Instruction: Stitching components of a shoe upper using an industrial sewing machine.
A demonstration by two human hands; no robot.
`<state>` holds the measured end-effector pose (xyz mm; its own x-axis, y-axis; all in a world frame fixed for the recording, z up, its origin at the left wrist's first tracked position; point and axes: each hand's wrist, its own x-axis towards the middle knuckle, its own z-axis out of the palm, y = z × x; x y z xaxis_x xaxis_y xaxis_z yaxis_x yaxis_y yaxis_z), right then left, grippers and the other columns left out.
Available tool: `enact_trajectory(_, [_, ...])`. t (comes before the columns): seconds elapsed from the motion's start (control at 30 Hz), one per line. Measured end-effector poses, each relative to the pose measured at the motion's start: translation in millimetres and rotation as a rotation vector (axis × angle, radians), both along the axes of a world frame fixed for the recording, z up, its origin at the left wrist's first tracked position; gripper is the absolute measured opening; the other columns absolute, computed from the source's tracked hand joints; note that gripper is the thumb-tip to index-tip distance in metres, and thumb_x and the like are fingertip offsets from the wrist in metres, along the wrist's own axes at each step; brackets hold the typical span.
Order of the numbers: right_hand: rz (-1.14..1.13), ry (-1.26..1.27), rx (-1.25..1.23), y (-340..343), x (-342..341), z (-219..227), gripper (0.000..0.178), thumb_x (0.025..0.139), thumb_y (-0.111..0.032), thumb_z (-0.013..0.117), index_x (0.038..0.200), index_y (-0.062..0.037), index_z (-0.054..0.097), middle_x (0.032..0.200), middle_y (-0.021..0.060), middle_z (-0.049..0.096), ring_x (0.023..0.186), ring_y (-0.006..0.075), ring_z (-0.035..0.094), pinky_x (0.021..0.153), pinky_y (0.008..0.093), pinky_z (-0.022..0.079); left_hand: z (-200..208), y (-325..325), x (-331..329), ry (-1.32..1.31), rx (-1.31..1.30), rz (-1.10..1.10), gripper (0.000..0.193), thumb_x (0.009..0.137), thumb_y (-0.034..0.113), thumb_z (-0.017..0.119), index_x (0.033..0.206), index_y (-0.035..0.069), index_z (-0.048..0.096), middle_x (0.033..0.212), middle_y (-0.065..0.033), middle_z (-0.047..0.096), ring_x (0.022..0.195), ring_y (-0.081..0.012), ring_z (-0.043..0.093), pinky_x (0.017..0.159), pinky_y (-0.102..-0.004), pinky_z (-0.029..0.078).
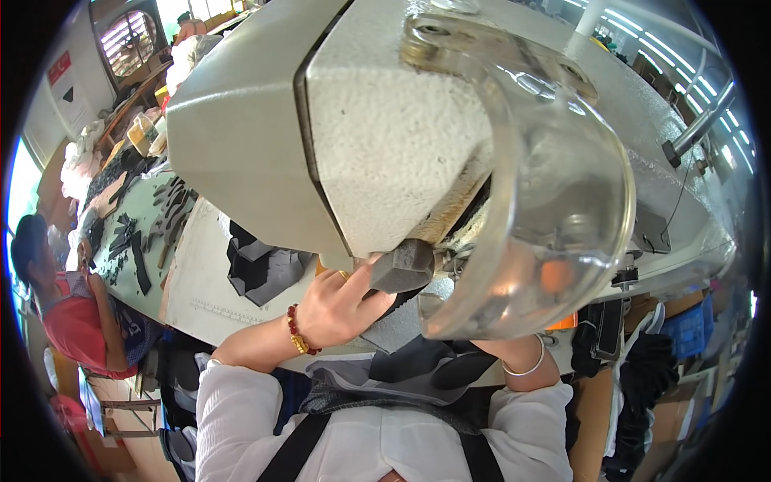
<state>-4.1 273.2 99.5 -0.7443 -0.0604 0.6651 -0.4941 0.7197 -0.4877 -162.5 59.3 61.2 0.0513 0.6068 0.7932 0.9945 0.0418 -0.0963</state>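
Close in front of me stands the off-white head of a large machine [401, 128], with a clear curved plastic guard [570, 185] on its right side. My left hand [333, 309], with a beaded bracelet at the wrist, is below the head, its fingers bent and closed at a flat grey sheet piece [393, 328]. A dark grey block [404, 267] sits right at those fingertips; whether it belongs to the machine I cannot tell. My right hand [522, 281] is behind the guard, blurred through the plastic, and its fingers cannot be made out.
Dark grey cut pieces [269, 269] lie on the pale table [217, 301] to the left. More grey pieces [426, 369] rest across my lap. A person in red [80, 321] sits at a green table [148, 265] at far left. A blue crate [691, 329] stands at right.
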Motion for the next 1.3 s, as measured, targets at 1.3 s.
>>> enact_trajectory(1.3, [-0.117,0.392,0.558,-78.6,10.1,11.1,0.016,0.075,-0.015,0.076,0.089,-0.0087,0.072,0.086,-0.0016,0.062,0.085,0.0154,0.06,0.083,0.0345,0.043,46.3,-12.1,-9.9,0.004,-0.268,-0.155,0.041,0.064,0.012,0.072,0.105,0.009,0.075,0.101,-0.0084,0.069,0.089,-0.023,0.069,0.073,-0.0337,0.059])
